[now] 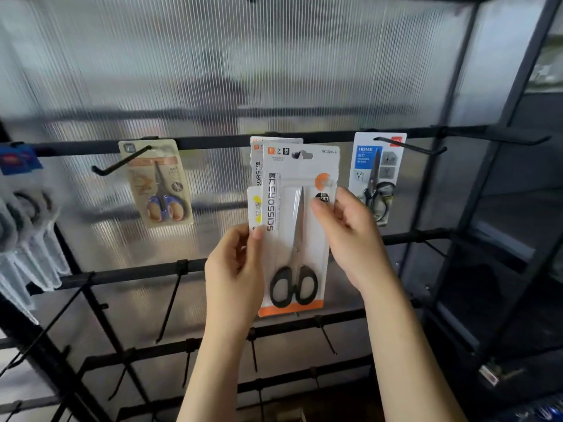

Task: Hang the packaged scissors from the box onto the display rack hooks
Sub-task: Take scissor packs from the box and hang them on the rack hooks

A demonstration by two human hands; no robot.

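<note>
two packs already hung; my left hand [234,263] and right hand [350,236] pinched the black-handled scissors pack [297,233], not yet hooked.

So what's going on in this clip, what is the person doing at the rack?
A person is hanging a packaged pair of black-handled scissors on the display rack. The left hand pinches the pack's left edge and the right hand its right edge, with the hang hole up at the middle hook. Other scissor packs already hang to the left and right.
</note>
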